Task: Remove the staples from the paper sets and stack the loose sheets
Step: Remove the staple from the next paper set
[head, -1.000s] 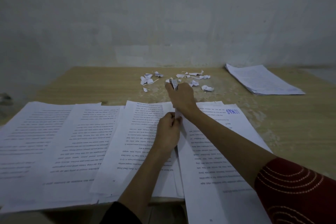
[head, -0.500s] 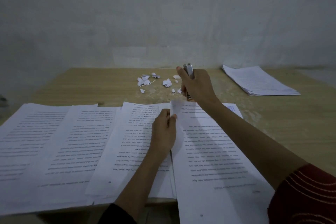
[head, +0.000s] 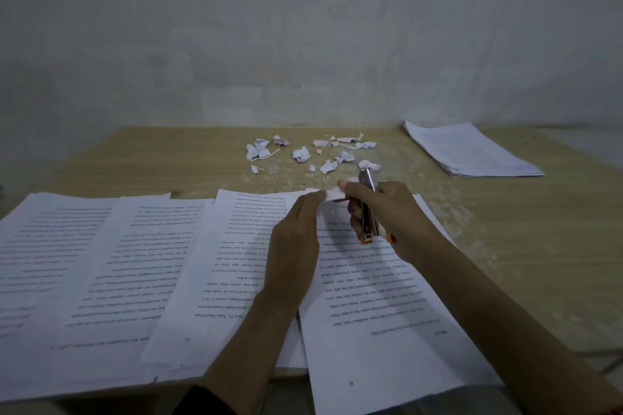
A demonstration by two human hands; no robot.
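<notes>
White printed sheets (head: 101,263) lie fanned along the near edge of the pale wooden table (head: 539,246). The stapled paper set (head: 371,296) being worked on is the rightmost one, lying flat under both hands.

The left hand (head: 296,239) pinches the set's far corner between thumb and curled fingertips, holding it down. The right hand (head: 391,216) wraps its lower fingers round a slim silver metal stapler with orange ends (head: 368,212), held roughly upright. Its thumb and forefinger nip a small white corner tab (head: 334,194) that bridges the gap between the two hands. I cannot tell whether the tab is already torn free, or whether a staple sits in it.

The step in hand looks like tearing the stapled corner off the set. To do it well, the left pinch should stay tight and close to the tear line. The right hand should pull the tab away in one short sideways tug, so the rip stays small and does not run into the print. The stapler's tip is best kept off the page.

The tab would likely join the torn white paper scraps (head: 303,153) farther back. The freed pages belong on the neat stack of loose sheets (head: 472,152), well apart at the far right.
</notes>
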